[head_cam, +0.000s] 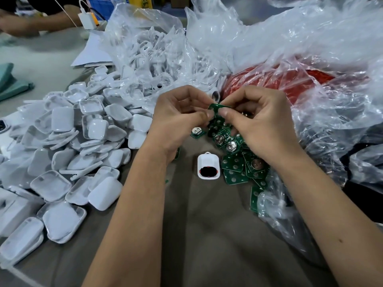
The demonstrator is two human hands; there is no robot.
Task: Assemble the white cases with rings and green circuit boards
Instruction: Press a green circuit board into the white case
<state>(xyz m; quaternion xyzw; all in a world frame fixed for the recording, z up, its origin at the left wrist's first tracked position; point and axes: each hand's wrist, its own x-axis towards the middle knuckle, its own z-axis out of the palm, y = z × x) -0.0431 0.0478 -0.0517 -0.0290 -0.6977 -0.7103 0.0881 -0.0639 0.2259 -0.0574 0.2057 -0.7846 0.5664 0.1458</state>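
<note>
Head view shows the left hand (178,119) and right hand (257,123) pinching one green circuit board (215,108) between thumbs and forefingers, at 12 o'clock from the open white case (208,165). Bending could crack it.

My fingertips cover most of the green circuit board (215,108) I'm pinching. Crumpled plastic bags (300,48) blur the red contents (259,79); another person's arm (31,21) is cut off top-left.

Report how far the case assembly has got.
Done: one white case lies open on the table with a dark part inside. In hand: left hand and right hand pinch a green circuit board. Left: loose boards and the shell pile.
</note>
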